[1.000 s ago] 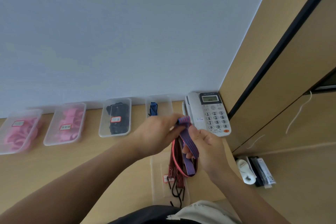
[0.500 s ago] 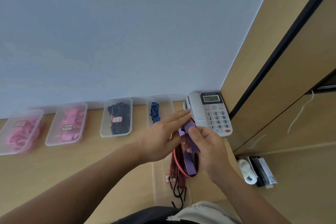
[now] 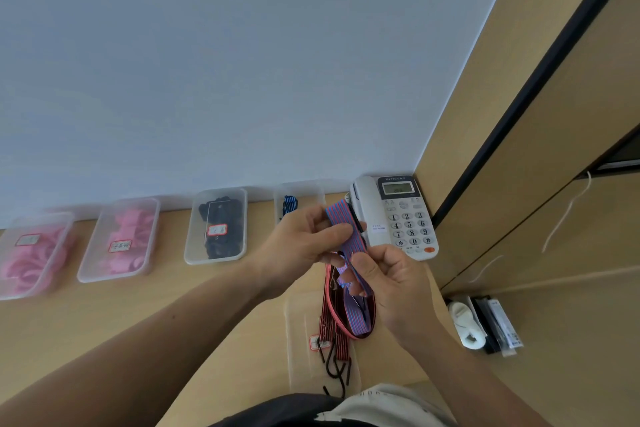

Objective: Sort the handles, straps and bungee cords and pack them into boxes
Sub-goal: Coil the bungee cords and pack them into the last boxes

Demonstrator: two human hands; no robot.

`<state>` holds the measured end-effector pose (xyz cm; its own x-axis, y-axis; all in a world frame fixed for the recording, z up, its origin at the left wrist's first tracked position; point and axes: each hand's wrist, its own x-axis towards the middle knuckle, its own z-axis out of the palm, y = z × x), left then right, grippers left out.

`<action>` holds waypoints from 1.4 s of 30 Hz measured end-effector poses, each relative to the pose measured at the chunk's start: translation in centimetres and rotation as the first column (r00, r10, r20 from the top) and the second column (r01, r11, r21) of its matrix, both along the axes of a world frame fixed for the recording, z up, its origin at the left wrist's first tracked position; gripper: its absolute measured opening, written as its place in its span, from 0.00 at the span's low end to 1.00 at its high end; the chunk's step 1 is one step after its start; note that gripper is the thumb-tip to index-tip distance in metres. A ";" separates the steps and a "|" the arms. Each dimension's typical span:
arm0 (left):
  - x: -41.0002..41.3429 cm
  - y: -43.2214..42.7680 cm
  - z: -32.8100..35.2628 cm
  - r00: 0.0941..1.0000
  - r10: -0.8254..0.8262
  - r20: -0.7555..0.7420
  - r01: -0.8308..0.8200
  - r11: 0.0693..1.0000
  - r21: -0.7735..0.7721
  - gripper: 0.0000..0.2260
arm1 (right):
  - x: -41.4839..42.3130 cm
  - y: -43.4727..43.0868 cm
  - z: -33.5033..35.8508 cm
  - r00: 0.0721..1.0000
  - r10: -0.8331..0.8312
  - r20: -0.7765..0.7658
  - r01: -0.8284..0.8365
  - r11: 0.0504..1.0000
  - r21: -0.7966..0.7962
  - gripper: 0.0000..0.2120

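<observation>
L hand (image 3: 301,243) fingers now curled, pinching strap (image 3: 343,218) top; R hand (image 3: 398,288) grips lower, above box (image 3: 296,357) edge.

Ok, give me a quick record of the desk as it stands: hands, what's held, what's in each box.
left hand: grips the striped strap near its top
right hand: pinches the same strap lower down
striped strap: blue and red, loop hanging over the near box
near box: red-black bungee cords with hooks
back row, from left: pink-item box, second pink-item box, black-item box, blue-cord box
other: telephone in the right corner
</observation>
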<state>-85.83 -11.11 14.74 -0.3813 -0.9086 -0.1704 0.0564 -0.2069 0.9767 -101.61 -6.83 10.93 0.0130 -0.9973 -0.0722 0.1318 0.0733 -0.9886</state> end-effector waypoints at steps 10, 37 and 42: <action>0.1 -0.4 -0.4 0.963 0.089 0.256 -0.009 0.955 -0.298 0.08 | -0.3 -0.9 -0.7 0.995 -0.008 -0.103 0.022 0.991 0.134 0.17; -0.3 0.6 -1.3 0.999 0.030 0.039 -0.028 0.998 -0.055 0.12 | 0.4 -0.5 -0.6 0.999 0.015 -0.031 -0.016 1.000 -0.017 0.08; -0.6 0.3 -0.6 0.994 0.089 -0.067 -0.089 0.996 -0.004 0.09 | 0.5 -0.5 -0.2 0.998 -0.002 -0.067 0.001 1.000 -0.019 0.05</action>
<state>-86.40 -10.76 14.17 -0.3091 -0.9406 -0.1408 0.1398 -0.1913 0.9715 -101.06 -7.32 10.72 0.0073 -0.9985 -0.0544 0.0649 0.0548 -0.9964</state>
